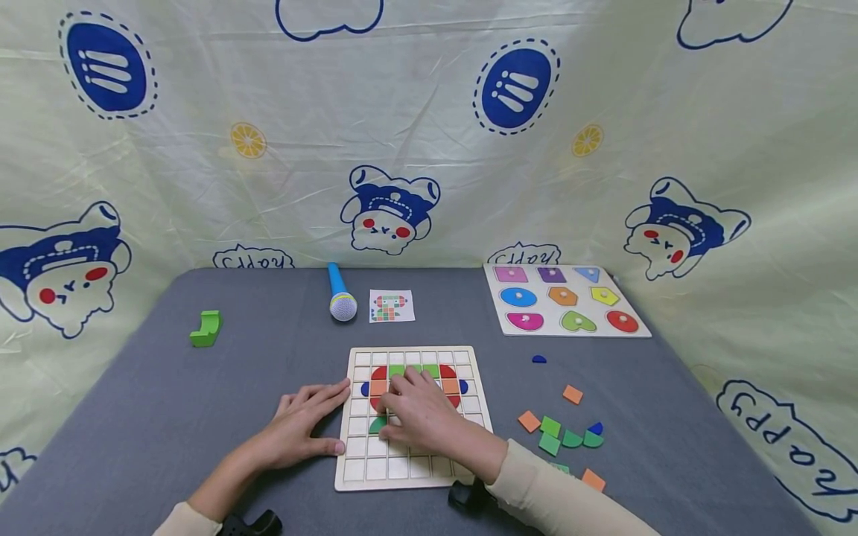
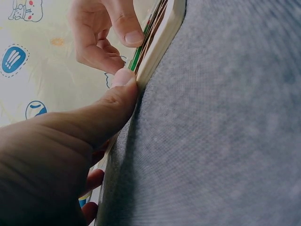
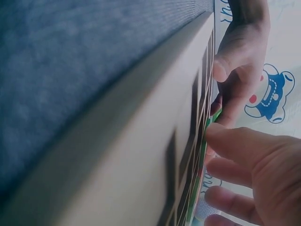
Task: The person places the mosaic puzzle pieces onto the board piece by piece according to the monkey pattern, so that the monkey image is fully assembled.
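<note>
A pale wooden grid board [image 1: 344, 465] lies on the table with flat coloured pieces set in its cells: red quarter circles, green and orange squares, blue half circles. My left hand [image 1: 302, 428] holds the board's left edge, its thumb [image 2: 123, 79] at the rim and the other fingers stretched along the side. Over the middle of the board, my right hand [image 1: 425, 417] has its thumb and index finger about a green quarter-circle piece [image 1: 376, 425] in a left-hand cell. The right thumb [image 3: 223, 139] touches down by a green edge. My right palm hides several cells.
Loose orange [image 1: 528, 421], green [image 1: 550, 444] and blue [image 1: 539, 359] pieces lie right of the board. Behind it are a toy microphone [image 1: 342, 301] and a picture card [image 1: 392, 317]. A shape puzzle [image 1: 529, 333] lies back right, a green curved block [image 1: 206, 329] at left.
</note>
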Demonstrator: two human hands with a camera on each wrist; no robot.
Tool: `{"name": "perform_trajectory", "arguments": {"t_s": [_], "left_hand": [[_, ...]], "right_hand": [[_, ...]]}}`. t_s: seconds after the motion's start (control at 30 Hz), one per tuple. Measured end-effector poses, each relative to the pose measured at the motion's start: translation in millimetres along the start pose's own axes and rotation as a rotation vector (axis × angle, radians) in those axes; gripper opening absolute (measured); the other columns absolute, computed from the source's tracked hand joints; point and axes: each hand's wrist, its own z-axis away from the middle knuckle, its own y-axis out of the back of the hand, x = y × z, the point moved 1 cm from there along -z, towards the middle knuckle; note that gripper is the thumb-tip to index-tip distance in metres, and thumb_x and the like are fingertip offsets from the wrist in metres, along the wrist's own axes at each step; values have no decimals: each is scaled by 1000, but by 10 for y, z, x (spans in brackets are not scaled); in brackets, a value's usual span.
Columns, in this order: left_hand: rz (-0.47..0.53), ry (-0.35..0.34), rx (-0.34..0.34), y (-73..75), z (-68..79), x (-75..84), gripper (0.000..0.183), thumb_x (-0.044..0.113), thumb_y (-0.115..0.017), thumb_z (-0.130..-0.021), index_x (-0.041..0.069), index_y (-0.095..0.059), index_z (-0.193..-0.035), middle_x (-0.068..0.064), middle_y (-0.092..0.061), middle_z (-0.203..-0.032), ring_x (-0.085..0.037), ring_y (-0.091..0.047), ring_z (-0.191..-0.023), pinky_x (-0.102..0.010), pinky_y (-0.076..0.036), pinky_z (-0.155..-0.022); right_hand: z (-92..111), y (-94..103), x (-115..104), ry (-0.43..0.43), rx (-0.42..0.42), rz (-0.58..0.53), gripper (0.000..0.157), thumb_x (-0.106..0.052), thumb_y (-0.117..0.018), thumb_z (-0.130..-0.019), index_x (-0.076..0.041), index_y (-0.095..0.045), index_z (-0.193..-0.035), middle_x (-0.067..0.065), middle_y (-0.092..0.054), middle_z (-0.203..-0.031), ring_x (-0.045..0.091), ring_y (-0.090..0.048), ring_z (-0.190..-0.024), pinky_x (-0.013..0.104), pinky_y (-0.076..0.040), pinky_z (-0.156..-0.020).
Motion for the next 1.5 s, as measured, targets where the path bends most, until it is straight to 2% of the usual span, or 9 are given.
{"name": "perform_trajectory", "arguments": {"t_s": [0.17,0.3,0.53,0.73,0.97,1.17,1.5], "left_hand": [[8,20,-19,-4,-6,-2,81,53,-68,-77,14,-42,-144,0,-39,-151,-24,-38,-128,-43,-25,-88],[18,29,-28,-1,-9,2,81,52,-69,-78,14,-41,-144,-1,-38,-151,-24,-37,-129,-44,-25,-88],[12,24,-28,0,-11,-4,82,52,-69,-77,14,-40,-144,-1,-37,-152,-24,-37,-129,-44,-24,-89],[12,26,-31,6,-11,3,82,51,-69,-77,14,-40,-144,-1,-38,-151,-25,-37,-129,-44,-24,-89],[11,36,-39,4,-15,13,82,52,-69,-77,14,-41,-144,-2,-38,-151,-26,-37,-129,-44,-24,-88],[7,32,-35,0,-14,7,82,52,-69,-77,14,-41,-144,-1,-38,-151,-26,-37,-129,-44,-24,-88],[-1,10,-15,-3,-6,14,81,53,-68,-78,12,-42,-143,-4,-40,-150,-26,-38,-127,-44,-25,-88]], "right_hand": [[30,32,12,1,10,-14,23,-43,-73,-79,-27,-71,-96,-8,-56,-93,11,-42,-90,29,-36,-81],[94,92,77,-10,53,-24,22,-40,-73,-79,-26,-72,-96,-8,-57,-92,11,-43,-89,30,-37,-81],[302,211,319,-25,178,-25,24,-39,-77,-75,-24,-72,-92,-8,-54,-86,10,-40,-83,30,-34,-77],[553,247,577,-83,210,-57,24,-35,-82,-70,-22,-73,-88,-7,-53,-83,8,-37,-82,29,-29,-73],[864,252,893,-151,135,-71,25,-34,-81,-72,-23,-73,-93,-6,-54,-86,8,-37,-84,31,-32,-75],[1085,238,1109,-187,71,-64,27,-33,-80,-72,-24,-72,-96,-8,-51,-86,7,-34,-82,29,-29,-72],[1290,238,1349,-206,-17,-64,33,-34,-80,-72,-25,-71,-102,-11,-50,-90,8,-36,-85,27,-30,-71]]}}
